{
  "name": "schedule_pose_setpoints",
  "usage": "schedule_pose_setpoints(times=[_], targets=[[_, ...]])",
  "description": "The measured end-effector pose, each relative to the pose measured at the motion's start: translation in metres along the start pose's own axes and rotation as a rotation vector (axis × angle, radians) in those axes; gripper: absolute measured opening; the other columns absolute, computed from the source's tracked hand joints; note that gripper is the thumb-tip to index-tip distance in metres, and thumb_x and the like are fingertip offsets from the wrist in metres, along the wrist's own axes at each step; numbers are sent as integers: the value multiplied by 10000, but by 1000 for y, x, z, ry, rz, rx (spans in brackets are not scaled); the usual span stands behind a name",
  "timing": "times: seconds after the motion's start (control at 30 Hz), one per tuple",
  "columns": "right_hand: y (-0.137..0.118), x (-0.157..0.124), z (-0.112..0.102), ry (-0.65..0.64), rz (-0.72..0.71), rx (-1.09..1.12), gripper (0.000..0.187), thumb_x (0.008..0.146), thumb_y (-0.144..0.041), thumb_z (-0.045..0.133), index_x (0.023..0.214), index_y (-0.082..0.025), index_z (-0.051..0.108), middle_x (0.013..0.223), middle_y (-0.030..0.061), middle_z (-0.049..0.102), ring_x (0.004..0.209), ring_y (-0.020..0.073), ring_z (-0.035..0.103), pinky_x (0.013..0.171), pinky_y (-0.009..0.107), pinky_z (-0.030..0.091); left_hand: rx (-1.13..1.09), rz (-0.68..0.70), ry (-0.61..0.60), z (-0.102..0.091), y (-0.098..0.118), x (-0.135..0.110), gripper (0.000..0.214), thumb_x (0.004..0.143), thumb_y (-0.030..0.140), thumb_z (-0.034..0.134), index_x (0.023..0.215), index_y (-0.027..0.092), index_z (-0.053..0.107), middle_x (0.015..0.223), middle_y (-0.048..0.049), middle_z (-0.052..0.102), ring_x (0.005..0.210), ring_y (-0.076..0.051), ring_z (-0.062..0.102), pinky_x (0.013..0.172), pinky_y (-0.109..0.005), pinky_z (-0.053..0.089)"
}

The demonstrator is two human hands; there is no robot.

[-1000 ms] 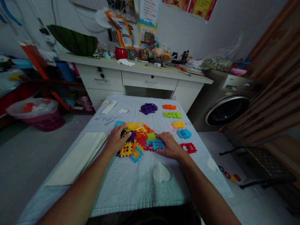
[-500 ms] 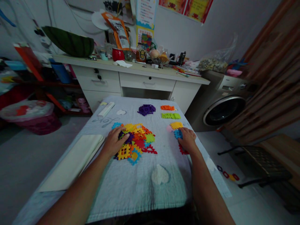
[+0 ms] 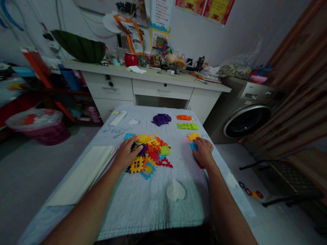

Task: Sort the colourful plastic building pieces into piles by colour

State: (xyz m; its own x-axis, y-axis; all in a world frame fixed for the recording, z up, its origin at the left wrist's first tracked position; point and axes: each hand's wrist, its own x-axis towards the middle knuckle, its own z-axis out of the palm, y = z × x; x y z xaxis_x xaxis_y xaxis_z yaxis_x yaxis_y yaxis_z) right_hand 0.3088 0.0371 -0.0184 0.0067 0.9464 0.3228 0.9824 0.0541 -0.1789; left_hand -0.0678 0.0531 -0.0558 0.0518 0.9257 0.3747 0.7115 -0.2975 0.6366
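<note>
My left hand (image 3: 127, 151) rests at the left side of a heap of notched plastic building pieces (image 3: 154, 149) in several colours. Its thumb lies across a purple building piece (image 3: 144, 149), with the fingers curled at the far side. At the table's right, my right hand (image 3: 204, 149) closes over a blue building piece (image 3: 193, 146), partly covering it. A red building piece (image 3: 200, 165) shows from under the right hand. Just beyond is a yellow group of pieces (image 3: 193, 136). Most fingertips are hidden.
Purple pieces (image 3: 161, 119), orange pieces (image 3: 184, 117) and green pieces (image 3: 187, 126) lie in separate groups farther back on the cloth-covered table (image 3: 143, 207). A long white box (image 3: 118, 118) and folded pale sheet (image 3: 81, 175) are at left. A white desk (image 3: 114, 86) stands behind.
My right hand has shifted slightly over the blue piece, hiding more of it. The left hand stays at the heap. The whole view has moved a little.
</note>
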Motion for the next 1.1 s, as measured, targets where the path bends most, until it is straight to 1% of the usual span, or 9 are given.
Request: schedule_pose_setpoints(times=[0.1, 0.17, 0.3, 0.4, 0.47, 0.6, 0.77, 0.93, 1.1], targets=[[-23, -2, 3, 62, -205, 178, 390, 796, -235, 584, 1183, -214, 625, 1311, 108, 563, 1206, 314, 428, 1016, 510, 297, -16, 5, 5, 1, 0, 0, 442, 855, 532, 512, 1129, 196, 596, 1256, -102, 594, 1220, -271, 517, 1069, -458, 389], [-45, -6, 6, 56, -352, 288, 371, 838, -262, 572, 1204, -216, 610, 1291, 101, 577, 1217, 295, 423, 1040, 501, 291, -17, -3, 10, 1, 0, 0, 444, 851, 533, 519, 1127, 195, 599, 1257, -105, 593, 1218, -275, 519, 1064, -462, 395], [-84, -15, 13, -45, -557, 390, 461, 887, -237, 537, 1348, -253, 509, 1394, 68, 511, 1259, 273, 371, 1066, 493, 277, -6, 0, 39, 2, 0, 0, 439, 851, 528, 522, 1127, 197, 602, 1287, -108, 574, 1232, -278, 507, 1078, -473, 381], [-100, -20, 16, -133, -647, 410, 514, 891, -217, 537, 1394, -290, 464, 1484, 43, 420, 1294, 272, 327, 1072, 496, 273, 11, 2, 55, 3, -1, 0, 432, 855, 525, 519, 1129, 200, 600, 1302, -108, 558, 1251, -276, 490, 1096, -476, 359], [-105, -22, 18, -169, -678, 426, 537, 889, -195, 530, 1411, -288, 444, 1495, 37, 409, 1314, 268, 307, 1085, 496, 261, 13, -1, 54, 3, -2, 0, 432, 854, 527, 518, 1129, 204, 600, 1300, -107, 556, 1252, -276, 488, 1097, -478, 358], [-105, -22, 19, -192, -685, 477, 546, 880, -135, 508, 1407, -266, 443, 1451, 41, 471, 1321, 250, 315, 1092, 487, 256, 14, -10, 43, 3, -1, 0, 437, 851, 537, 512, 1123, 207, 605, 1286, -105, 561, 1251, -280, 488, 1091, -482, 364], [-106, -22, 15, -206, -688, 513, 475, 834, -61, 503, 1266, -250, 558, 1367, 35, 554, 1274, 242, 380, 1070, 482, 287, 21, -10, 35, 3, 0, 0, 445, 846, 539, 515, 1130, 209, 604, 1265, -102, 574, 1235, -278, 499, 1083, -476, 371], [-108, -24, 11, -177, -645, 515, 409, 807, -42, 522, 1165, -225, 593, 1251, 41, 619, 1214, 230, 427, 1059, 462, 310, 28, 4, 31, 4, -1, 0, 429, 845, 527, 524, 1124, 211, 605, 1258, -99, 582, 1226, -277, 507, 1078, -472, 375], [-109, -24, 18, -115, -642, 442, 458, 855, -159, 579, 1307, -210, 525, 1371, 88, 534, 1260, 271, 374, 1069, 494, 303, 42, 9, 22, 3, 0, 0, 436, 846, 530, 521, 1131, 210, 603, 1281, -100, 576, 1228, -276, 501, 1080, -473, 368]])
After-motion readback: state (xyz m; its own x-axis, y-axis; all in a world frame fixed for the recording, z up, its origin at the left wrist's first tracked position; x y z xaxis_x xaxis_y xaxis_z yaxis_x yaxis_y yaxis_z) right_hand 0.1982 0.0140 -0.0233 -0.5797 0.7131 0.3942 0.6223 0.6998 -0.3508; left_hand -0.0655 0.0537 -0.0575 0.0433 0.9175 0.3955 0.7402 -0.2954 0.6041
